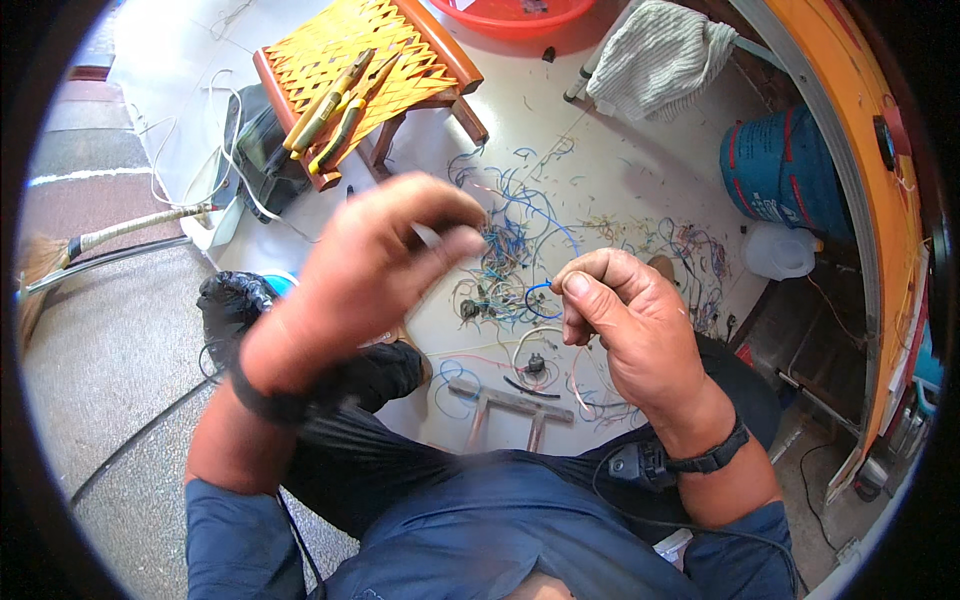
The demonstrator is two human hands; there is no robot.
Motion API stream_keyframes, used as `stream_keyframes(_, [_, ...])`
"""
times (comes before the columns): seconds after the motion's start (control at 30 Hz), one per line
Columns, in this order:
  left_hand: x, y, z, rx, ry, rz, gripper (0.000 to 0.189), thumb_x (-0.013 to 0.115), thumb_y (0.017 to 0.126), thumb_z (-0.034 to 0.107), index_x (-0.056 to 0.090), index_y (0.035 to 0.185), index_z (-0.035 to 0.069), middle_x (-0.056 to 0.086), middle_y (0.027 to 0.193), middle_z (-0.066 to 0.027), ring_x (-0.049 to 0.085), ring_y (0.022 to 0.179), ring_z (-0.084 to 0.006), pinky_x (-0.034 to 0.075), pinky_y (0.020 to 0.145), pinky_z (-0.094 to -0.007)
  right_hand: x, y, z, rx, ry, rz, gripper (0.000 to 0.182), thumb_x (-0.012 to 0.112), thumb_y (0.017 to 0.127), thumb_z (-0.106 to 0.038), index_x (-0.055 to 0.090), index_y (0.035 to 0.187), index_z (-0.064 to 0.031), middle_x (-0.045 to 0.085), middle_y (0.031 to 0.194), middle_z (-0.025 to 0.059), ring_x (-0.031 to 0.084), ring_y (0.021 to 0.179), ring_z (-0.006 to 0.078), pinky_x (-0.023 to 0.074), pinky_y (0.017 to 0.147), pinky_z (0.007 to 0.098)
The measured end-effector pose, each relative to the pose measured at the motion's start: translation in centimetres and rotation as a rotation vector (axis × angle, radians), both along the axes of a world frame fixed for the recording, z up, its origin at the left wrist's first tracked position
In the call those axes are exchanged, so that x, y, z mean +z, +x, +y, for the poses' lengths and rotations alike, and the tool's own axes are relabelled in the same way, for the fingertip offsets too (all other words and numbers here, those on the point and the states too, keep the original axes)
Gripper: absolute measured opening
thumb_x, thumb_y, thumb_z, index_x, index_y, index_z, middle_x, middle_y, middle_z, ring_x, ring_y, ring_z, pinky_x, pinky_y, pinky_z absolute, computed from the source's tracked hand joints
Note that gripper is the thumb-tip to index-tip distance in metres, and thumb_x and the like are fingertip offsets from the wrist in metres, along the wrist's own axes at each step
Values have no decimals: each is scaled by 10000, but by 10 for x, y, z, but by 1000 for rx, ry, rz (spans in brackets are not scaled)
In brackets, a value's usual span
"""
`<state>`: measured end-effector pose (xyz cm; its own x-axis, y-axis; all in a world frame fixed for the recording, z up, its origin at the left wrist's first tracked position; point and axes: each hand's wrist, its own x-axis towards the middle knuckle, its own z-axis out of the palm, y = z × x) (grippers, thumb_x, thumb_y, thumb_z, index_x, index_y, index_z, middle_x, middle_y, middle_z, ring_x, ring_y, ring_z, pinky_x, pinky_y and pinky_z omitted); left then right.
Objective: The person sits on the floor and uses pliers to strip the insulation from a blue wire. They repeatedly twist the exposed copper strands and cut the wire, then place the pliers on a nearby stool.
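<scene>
My right hand [634, 326] pinches a thin blue wire [537, 286] between thumb and forefinger. A short loop of it bends out to the left of the fingertips. My left hand [405, 247] is raised to the left of it, blurred by motion. Its thumb and forefinger tips are close together; whether anything thin lies between them cannot be made out. Beneath both hands, a tangle of cut wires [506, 251] is spread over the pale tiled floor. Several pliers [330, 109] rest on a stool with a woven yellow seat [307, 49].
A black plug [535, 364] and a wooden bar frame [510, 401] lie before my knees. A red basin [517, 21], a draped cloth [656, 60], a teal bucket [784, 172] and a plastic jug [776, 251] stand beyond. A broom [112, 231] is at the left.
</scene>
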<state>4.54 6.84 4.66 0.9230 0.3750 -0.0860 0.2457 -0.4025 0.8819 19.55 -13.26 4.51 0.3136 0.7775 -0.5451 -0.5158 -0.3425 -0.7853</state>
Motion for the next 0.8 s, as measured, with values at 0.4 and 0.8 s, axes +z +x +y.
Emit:
stream_keyframes(0.4, [-11, -8, -72, 168, -159, -204, 109, 710, 875, -4, 656, 967, 18, 622, 860, -90, 615, 766, -204, 484, 654, -311, -2, -13, -4, 137, 41, -347, 149, 654, 967, -148, 674, 920, -7, 621, 754, 16, 538, 698, 78, 460, 636, 264])
stream_keyframes(0.8, [-19, -17, -76, 401, -977, -197, 92, 636, 989, 150, 629, 1000, 59, 677, 1012, -85, 604, 844, -130, 465, 748, -266, 14, -27, 6, 217, 101, -585, 133, 668, 929, -112, 693, 867, 3, 668, 738, 130, 641, 656, 200, 498, 613, 341])
